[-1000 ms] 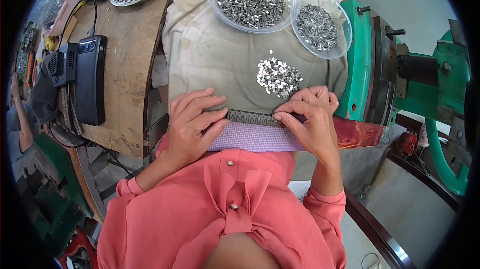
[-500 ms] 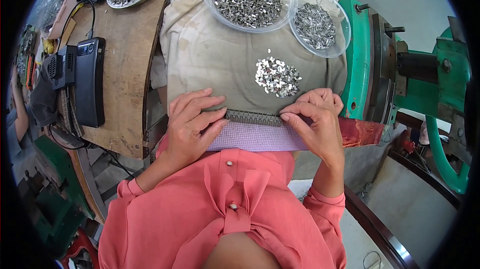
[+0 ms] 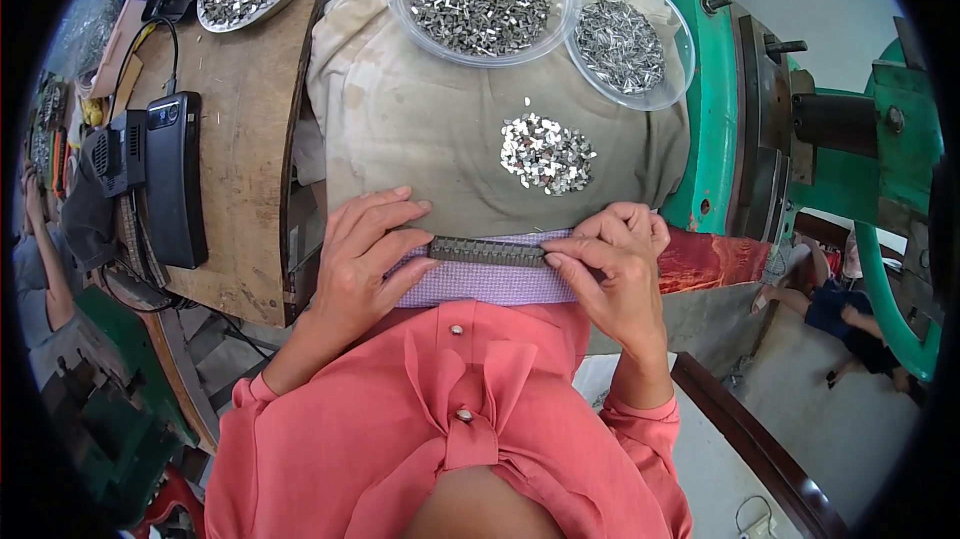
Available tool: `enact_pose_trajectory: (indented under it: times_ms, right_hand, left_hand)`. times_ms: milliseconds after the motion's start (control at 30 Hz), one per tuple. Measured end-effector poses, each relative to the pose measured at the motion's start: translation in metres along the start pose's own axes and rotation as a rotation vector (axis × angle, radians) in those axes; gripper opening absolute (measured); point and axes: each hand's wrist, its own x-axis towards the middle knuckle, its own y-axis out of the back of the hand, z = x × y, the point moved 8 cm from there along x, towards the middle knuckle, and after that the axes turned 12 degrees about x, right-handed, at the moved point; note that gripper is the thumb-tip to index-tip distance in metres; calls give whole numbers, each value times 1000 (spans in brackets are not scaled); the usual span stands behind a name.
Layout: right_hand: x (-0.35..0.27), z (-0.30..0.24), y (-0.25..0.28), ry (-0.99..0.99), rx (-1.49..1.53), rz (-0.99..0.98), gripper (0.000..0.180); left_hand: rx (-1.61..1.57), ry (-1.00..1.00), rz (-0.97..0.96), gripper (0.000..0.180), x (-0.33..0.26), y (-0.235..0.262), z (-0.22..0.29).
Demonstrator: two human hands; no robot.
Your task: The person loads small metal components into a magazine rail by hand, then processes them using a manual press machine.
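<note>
Dark ridged strip (image 3: 487, 252), apparently metal, long axis left to right, half-curled hands (image 3: 360, 254) (image 3: 617, 269) pinching its ends

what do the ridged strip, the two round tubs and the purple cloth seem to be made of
Ridged strip: probably metal, dull dark grey with regular ridges; plastic is possible.
Large tub and small tub: likely clear, glossy plastic, going by see-through walls.
Purple cloth: apparently woven fabric, matte, with a visible checked weave.

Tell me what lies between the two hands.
Head view: a dark ridged strip, pinched at its ends by the left hand and right hand, with purple cloth around it.
</note>
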Motion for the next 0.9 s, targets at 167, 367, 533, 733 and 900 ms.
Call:
enact_pose_trajectory:
  times_ms: [167, 367, 533, 733, 900]
  right_hand:
    - [4, -7, -3, 35, -4, -25, 13]
    - [16, -13, -4, 97, -79, 82, 15]
    - [22, -17, -8, 98, -96, -5, 13]
    - [22, -24, -12, 206, -177, -23, 12]
    - [19, -29, -12, 265, -224, -52, 13]
  left_hand:
    - [-19, -24, -63, 27, -6, 4, -1]
    - [-8, -18, -80, 27, -9, 3, -1]
    - [-16, -12, -80, 28, -9, 2, -3]
    - [-15, -16, -72, 28, -9, 2, -3]
    - [-1, -33, -63, 29, -10, 3, 2]
